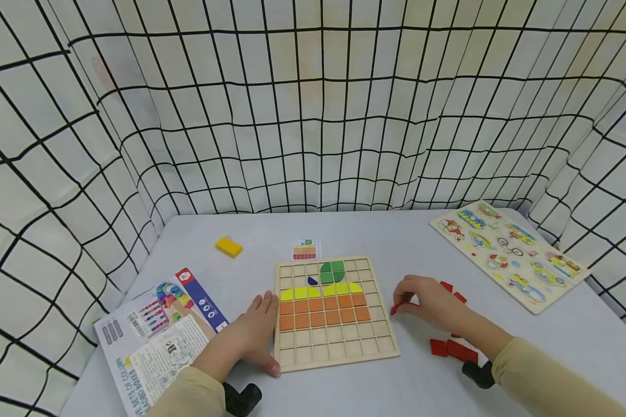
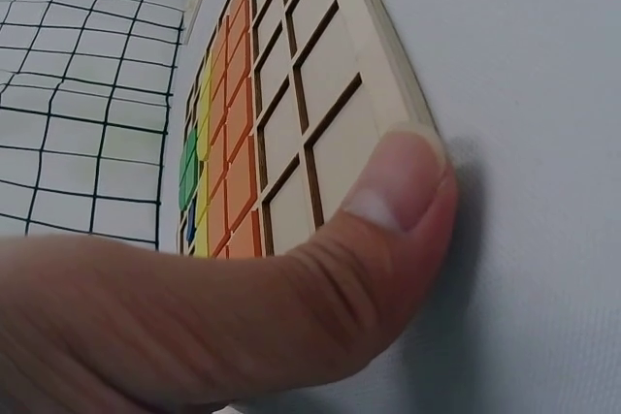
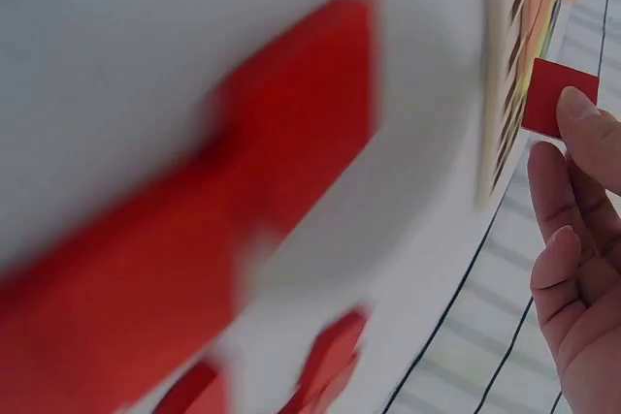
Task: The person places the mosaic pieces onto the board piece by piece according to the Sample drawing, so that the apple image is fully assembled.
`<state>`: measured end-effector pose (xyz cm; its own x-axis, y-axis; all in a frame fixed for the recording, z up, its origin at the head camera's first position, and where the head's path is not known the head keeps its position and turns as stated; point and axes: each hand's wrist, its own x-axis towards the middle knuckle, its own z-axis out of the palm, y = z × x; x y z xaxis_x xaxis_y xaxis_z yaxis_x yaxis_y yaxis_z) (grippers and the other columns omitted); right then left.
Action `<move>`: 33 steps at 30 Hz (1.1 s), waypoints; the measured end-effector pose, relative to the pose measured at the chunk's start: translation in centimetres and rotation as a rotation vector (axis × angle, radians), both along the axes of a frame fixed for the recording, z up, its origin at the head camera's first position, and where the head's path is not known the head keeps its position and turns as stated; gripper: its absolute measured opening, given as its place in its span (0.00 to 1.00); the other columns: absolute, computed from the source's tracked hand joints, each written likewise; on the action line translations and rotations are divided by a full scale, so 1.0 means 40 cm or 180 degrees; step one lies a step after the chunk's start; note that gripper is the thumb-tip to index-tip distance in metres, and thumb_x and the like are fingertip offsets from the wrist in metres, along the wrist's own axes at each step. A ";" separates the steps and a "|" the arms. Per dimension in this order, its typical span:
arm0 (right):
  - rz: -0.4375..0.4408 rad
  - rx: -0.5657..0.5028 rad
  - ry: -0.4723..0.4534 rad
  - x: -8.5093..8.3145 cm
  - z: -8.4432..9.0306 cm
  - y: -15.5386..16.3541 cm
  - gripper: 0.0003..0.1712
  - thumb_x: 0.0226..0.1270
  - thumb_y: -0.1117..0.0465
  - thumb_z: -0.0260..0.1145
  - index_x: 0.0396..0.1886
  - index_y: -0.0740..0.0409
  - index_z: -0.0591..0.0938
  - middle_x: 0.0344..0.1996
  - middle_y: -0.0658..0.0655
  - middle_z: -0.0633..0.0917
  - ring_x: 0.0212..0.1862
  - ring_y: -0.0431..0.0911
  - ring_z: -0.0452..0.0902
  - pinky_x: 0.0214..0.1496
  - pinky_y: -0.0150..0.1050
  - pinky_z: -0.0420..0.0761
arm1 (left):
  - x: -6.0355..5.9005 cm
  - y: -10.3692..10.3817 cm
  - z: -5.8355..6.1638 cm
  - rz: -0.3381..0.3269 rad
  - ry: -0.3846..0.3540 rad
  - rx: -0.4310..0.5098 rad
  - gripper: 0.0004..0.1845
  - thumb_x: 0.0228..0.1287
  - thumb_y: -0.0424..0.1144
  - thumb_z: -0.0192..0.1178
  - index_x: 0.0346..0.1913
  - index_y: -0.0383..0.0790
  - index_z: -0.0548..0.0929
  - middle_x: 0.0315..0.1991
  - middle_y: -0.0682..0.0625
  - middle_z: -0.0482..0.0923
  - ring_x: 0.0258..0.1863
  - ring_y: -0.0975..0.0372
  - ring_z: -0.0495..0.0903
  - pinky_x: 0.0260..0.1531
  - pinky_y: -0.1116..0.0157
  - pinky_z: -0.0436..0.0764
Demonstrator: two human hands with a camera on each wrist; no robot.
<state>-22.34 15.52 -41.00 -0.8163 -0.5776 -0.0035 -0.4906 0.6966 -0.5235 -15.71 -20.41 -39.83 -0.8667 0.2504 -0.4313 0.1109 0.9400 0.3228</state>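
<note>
A wooden grid board [image 1: 339,347] lies in the middle of the grey table, partly filled with orange, yellow, green and blue tiles [image 1: 325,310]. My left hand [image 1: 255,336] rests flat against the board's left edge, its thumb [image 2: 388,210] pressed on the near left corner of the board [image 2: 320,75]. To the right of the board, my right hand [image 1: 428,301] pinches a small red square tile [image 3: 555,96] between its fingertips, just above the table. More red tiles [image 1: 451,348] lie loose beside that hand, and they appear blurred and close in the right wrist view [image 3: 194,239].
A pattern card [image 1: 306,249] lies just beyond the board and a yellow block [image 1: 228,247] sits further left. An instruction leaflet [image 1: 156,341] is at the front left. A wooden vehicle puzzle [image 1: 508,252] lies at the back right. Grid-patterned cloth walls surround the table.
</note>
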 end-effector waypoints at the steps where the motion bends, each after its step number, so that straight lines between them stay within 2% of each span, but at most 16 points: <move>1: 0.0022 -0.0048 -0.0041 0.001 0.001 -0.027 0.10 0.62 0.65 0.75 0.33 0.46 0.83 0.33 0.41 0.81 0.40 0.36 0.77 0.44 0.29 0.83 | 0.000 0.000 0.000 -0.0004 0.0004 -0.0001 0.69 0.38 0.49 0.86 0.78 0.25 0.53 0.81 0.29 0.47 0.81 0.35 0.44 0.73 0.35 0.60; 7: 0.0080 -0.0233 -0.0392 0.016 0.011 -0.203 0.06 0.65 0.64 0.74 0.33 0.49 0.84 0.31 0.42 0.83 0.40 0.40 0.76 0.45 0.30 0.80 | -0.003 0.001 -0.007 -0.0008 0.0024 -0.0059 0.70 0.38 0.51 0.86 0.79 0.26 0.53 0.81 0.30 0.47 0.81 0.36 0.45 0.72 0.35 0.61; 11: 0.0191 -0.0343 -0.0557 0.025 0.016 -0.309 0.04 0.65 0.65 0.74 0.33 0.53 0.86 0.30 0.45 0.84 0.37 0.41 0.76 0.41 0.31 0.79 | -0.004 0.002 -0.010 -0.0003 0.0039 -0.0087 0.70 0.37 0.52 0.86 0.79 0.26 0.53 0.81 0.31 0.47 0.81 0.37 0.45 0.72 0.35 0.62; 16: 0.0276 -0.0396 -0.0938 0.034 0.014 -0.401 0.03 0.64 0.66 0.74 0.32 0.55 0.88 0.28 0.47 0.86 0.33 0.40 0.76 0.36 0.28 0.78 | -0.003 0.006 -0.010 0.0034 0.0041 -0.0068 0.70 0.37 0.51 0.86 0.79 0.26 0.54 0.81 0.31 0.48 0.81 0.36 0.46 0.71 0.34 0.63; 19: 0.0283 -0.0335 -0.1054 0.044 0.010 -0.434 0.04 0.64 0.67 0.73 0.31 0.54 0.88 0.27 0.47 0.86 0.30 0.39 0.76 0.34 0.26 0.78 | -0.004 0.009 -0.012 0.0039 0.0045 -0.0074 0.70 0.37 0.51 0.85 0.79 0.26 0.54 0.81 0.31 0.49 0.81 0.36 0.47 0.70 0.34 0.64; 26: 0.0270 -0.0124 -0.1013 0.064 0.006 -0.471 0.03 0.65 0.66 0.73 0.32 0.55 0.89 0.24 0.46 0.84 0.29 0.37 0.74 0.33 0.25 0.77 | -0.004 0.009 -0.015 0.0030 0.0051 -0.0165 0.69 0.36 0.51 0.85 0.79 0.26 0.54 0.81 0.31 0.49 0.81 0.37 0.48 0.69 0.33 0.65; 33: 0.0258 0.0175 -0.0739 0.071 -0.003 -0.495 0.03 0.66 0.64 0.72 0.32 0.53 0.89 0.23 0.44 0.82 0.29 0.36 0.73 0.34 0.26 0.77 | -0.003 0.001 -0.012 0.0020 0.0056 -0.0184 0.69 0.36 0.51 0.85 0.78 0.26 0.55 0.81 0.31 0.49 0.81 0.37 0.48 0.69 0.33 0.65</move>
<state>-19.49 -4.28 -41.12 -0.7410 -0.6348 -0.2189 -0.4170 0.6905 -0.5911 -15.83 -20.37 -40.31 -0.8758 0.2201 -0.4295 0.1102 0.9577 0.2660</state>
